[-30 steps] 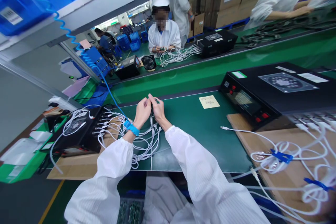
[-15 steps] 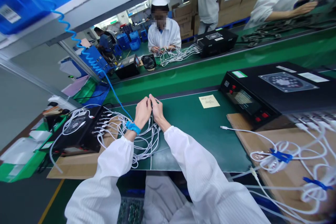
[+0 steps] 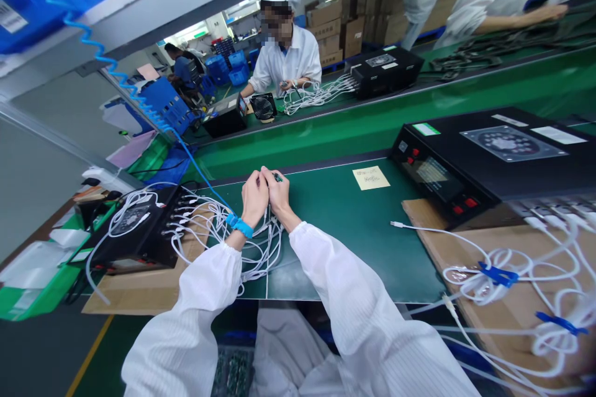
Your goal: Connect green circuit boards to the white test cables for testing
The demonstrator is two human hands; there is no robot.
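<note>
My left hand (image 3: 254, 200), with a blue wrist strap (image 3: 239, 226) on its wrist, is closed and pressed against my right hand (image 3: 279, 195) above the green mat (image 3: 335, 242). The edge of a small green circuit board (image 3: 278, 177) shows at the fingers of my right hand, which are closed on it. What the left fingers grip is hidden behind them. Just below both hands lies a tangle of white cables (image 3: 265, 254), which runs from a black box with a fan (image 3: 139, 229) on the left.
A larger black box (image 3: 484, 161) with red buttons stands at right, with bundled white cables (image 3: 500, 276) on cardboard (image 3: 433, 223). A yellow note (image 3: 371, 178) lies on the mat. A coiled blue cord (image 3: 116, 68) hangs at left. Across the bench a co-worker (image 3: 288, 56) sits.
The green circuit board's edge now shows above my right fingers. My hands stay together in nearly the same place. The co-worker opposite has stretched an arm out toward a black box.
</note>
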